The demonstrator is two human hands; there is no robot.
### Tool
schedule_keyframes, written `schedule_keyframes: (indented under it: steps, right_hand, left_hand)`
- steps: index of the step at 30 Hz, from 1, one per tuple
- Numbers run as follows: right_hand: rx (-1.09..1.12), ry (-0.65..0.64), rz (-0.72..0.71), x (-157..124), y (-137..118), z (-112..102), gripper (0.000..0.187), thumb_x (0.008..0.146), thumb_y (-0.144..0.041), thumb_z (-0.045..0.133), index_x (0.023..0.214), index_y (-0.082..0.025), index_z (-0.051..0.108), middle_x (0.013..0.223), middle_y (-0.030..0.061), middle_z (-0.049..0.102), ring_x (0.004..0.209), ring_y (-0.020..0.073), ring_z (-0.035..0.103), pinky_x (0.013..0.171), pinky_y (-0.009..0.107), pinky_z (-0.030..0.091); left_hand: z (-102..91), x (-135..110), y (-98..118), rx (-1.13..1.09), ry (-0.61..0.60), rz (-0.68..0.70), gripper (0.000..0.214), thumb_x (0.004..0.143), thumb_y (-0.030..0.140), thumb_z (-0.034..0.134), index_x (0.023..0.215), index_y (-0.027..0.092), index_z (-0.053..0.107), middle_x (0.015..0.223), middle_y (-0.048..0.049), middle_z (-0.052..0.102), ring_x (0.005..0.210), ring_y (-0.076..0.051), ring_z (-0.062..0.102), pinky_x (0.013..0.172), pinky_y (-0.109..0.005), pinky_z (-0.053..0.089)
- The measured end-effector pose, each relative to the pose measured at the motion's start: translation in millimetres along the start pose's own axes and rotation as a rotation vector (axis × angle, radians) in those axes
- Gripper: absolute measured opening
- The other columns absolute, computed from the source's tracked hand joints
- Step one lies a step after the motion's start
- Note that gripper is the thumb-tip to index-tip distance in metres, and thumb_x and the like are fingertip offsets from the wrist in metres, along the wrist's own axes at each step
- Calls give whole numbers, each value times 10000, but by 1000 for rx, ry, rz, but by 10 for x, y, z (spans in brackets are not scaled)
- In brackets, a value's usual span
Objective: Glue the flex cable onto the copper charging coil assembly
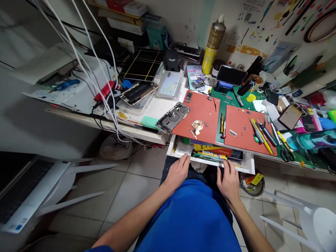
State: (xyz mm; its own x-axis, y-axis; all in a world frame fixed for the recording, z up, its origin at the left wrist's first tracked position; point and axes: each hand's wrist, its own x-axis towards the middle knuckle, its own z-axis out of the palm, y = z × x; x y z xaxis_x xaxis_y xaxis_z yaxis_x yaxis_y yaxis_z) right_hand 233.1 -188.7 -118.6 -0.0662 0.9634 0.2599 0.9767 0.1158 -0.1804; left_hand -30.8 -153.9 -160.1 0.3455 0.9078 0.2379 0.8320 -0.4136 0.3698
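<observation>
A white drawer [249,164] stands pulled out under the bench, with packets and flat colourful items inside. My left hand [179,173] holds the drawer's front edge near its left end, fingers bent over the rim. Farther right along the same edge, my right hand [229,180] has its fingers hooked over the top and its thumb on the near side. Above the drawer, an opened phone housing [173,117] lies at the left edge of an orange-red mat [207,119], where a coil and small parts rest.
Screwdrivers [262,136] and scissors [286,152] lie on the bench's right side. Behind stands a yellow spray can [214,45]. White cables [91,63] hang at left. A laptop [31,192] is at lower left, a white stool [315,224] at lower right, a bin [253,183] below the drawer.
</observation>
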Motion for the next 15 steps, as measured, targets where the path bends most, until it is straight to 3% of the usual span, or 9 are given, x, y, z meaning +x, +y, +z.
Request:
schedule_keyframes:
  steps: [3, 6, 8, 10, 12, 15]
  right_hand:
    - [-10, 19, -16, -276, -79, -129, 498, 1041, -275, 514, 1530, -192, 463, 1442, 267, 637, 1313, 410, 657, 1013, 567, 566]
    - [-59, 59, -53, -275, -283, -280, 355, 1042, -252, 516, 1376, -178, 612, 1324, 239, 721, 1177, 386, 722, 957, 550, 564]
    - [-82, 22, -119, -81, -523, -310, 251, 1062, -235, 489, 1173, -163, 703, 1136, 188, 780, 1034, 320, 753, 931, 489, 564]
    - [-92, -160, -253, 243, -823, -235, 302, 1096, -235, 423, 1125, -159, 715, 1119, 160, 771, 1014, 246, 751, 916, 381, 571]
    - [-99, -226, -334, 630, -1130, -64, 305, 1101, -219, 415, 1231, -176, 687, 1207, 139, 745, 971, 193, 745, 824, 294, 572]
    - [-166, -330, -432, 1164, -1489, 253, 314, 1062, -145, 477, 1335, -110, 629, 1270, 183, 704, 965, 204, 734, 805, 316, 586]
  left_hand:
    - [-21, -323, 49, -3, 50, 55, 442, 1005, 30, 459, 1395, 140, 635, 1380, -194, 717, 1215, -300, 746, 1004, -380, 615]
    - [-36, -501, 63, -11, 99, 107, 483, 969, -2, 486, 1418, 120, 615, 1368, -206, 720, 1208, -311, 747, 994, -395, 624]
    - [-50, -549, 63, -11, 133, 136, 507, 956, -10, 502, 1440, 107, 594, 1368, -207, 718, 1181, -314, 756, 974, -406, 633]
    - [-69, -570, 63, -10, 168, 165, 517, 958, -8, 511, 1458, 104, 576, 1371, -200, 717, 1131, -299, 771, 937, -395, 642]
    - [-91, -590, 68, -11, 197, 195, 493, 974, 12, 524, 1453, 114, 579, 1343, -183, 732, 1096, -275, 778, 920, -374, 642]
    - [-113, -645, 80, -12, 226, 236, 404, 1000, 66, 564, 1396, 131, 619, 1249, -150, 766, 1037, -248, 784, 910, -353, 635]
